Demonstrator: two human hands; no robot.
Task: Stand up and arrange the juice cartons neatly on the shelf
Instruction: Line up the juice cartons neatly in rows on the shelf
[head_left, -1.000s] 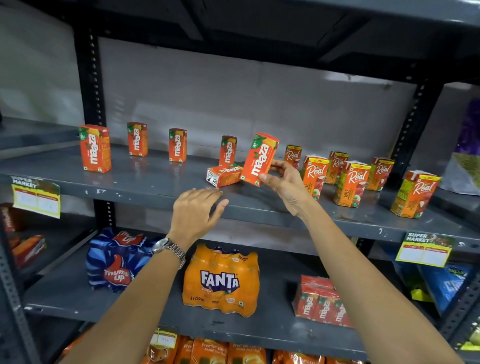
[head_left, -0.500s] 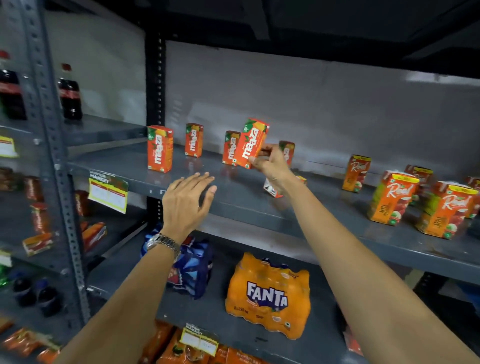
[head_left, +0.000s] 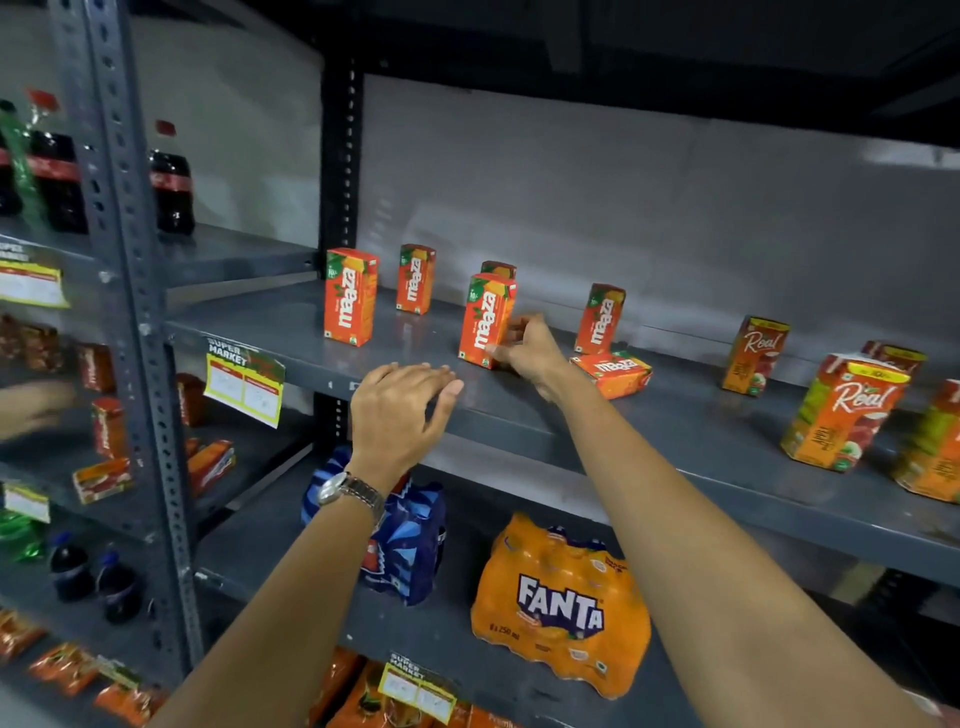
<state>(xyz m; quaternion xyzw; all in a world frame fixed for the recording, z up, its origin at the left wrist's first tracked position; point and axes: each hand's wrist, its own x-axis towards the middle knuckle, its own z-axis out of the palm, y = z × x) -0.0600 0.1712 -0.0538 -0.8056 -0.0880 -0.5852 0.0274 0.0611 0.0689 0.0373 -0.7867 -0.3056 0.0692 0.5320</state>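
My right hand (head_left: 530, 349) grips an orange Maaza carton (head_left: 485, 320) that stands upright on the grey shelf (head_left: 649, 431). Directly behind it the top of another Maaza carton (head_left: 498, 269) shows. To the left stand two more upright Maaza cartons (head_left: 350, 304) (head_left: 415, 279), and one (head_left: 600, 318) stands to the right. A Maaza carton (head_left: 613, 373) lies flat just right of my right wrist. Real cartons (head_left: 756, 356) (head_left: 844, 413) stand further right. My left hand (head_left: 402, 410) hovers over the shelf's front edge, fingers apart, holding nothing.
On the shelf below lie a Fanta pack (head_left: 561, 605) and a blue Thums Up pack (head_left: 402, 535). A steel upright (head_left: 130, 312) divides off the left rack with cola bottles (head_left: 171, 182). Price tags (head_left: 244, 379) hang from shelf edges. Another person's blurred hand (head_left: 31, 408) shows at far left.
My right hand has carried the tilted Maaza carton left and down and set it upright on the shelf. The view has swung left. My left hand stayed near the shelf edge.
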